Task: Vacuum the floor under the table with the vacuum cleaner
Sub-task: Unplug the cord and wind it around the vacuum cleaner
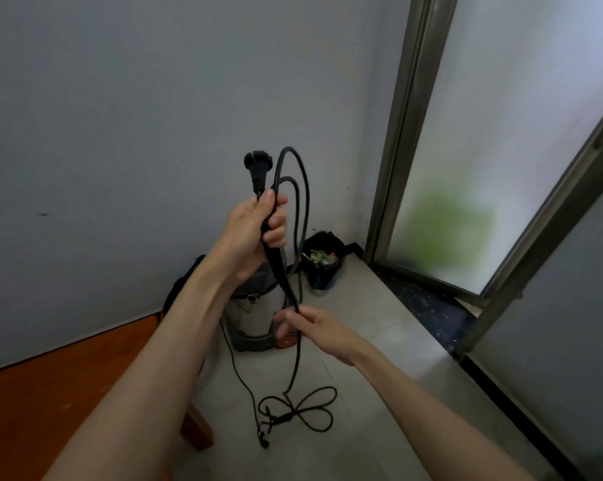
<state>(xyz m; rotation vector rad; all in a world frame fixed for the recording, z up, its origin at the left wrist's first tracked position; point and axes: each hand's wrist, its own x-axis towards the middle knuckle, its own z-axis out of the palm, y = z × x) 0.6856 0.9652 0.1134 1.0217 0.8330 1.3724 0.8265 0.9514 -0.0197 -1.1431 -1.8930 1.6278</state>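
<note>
Vacuum cleaner [251, 317] stood on the pale tiled floor [373, 341] at about the middle of the view, close to the wall [119, 98] at twelve o'clock, a steel drum on a dark base, partly hidden behind the left forearm. A corner of the wooden table [60, 387] showed at eight o'clock, one leg [197, 430] reaching the tiles just beside the machine. At three o'clock a frosted glass door [501, 151] stood in its metal frame, and a small dark bin [322, 260] with scraps inside sat in the corner at one o'clock from the drum.

The power cord [295, 216] was only partly gathered or partly undone: several loops rose above the left hand [255, 234], which was closed in a fist round the bundle, with the plug [255, 168] sticking up out of the grip. One strand ran down through the right hand [314, 326], which pinched it between thumb and fingers, to a loose tangle on the tiles at six o'clock.

Judging from this, the work was at its very start. The plug was in no socket, no hose or nozzle was in hand, and nothing showed the floor under the table as cleaned. Freeing the cord, plugging in, bringing the nozzle under the table and the sweeping itself all seemed left to do.
</note>
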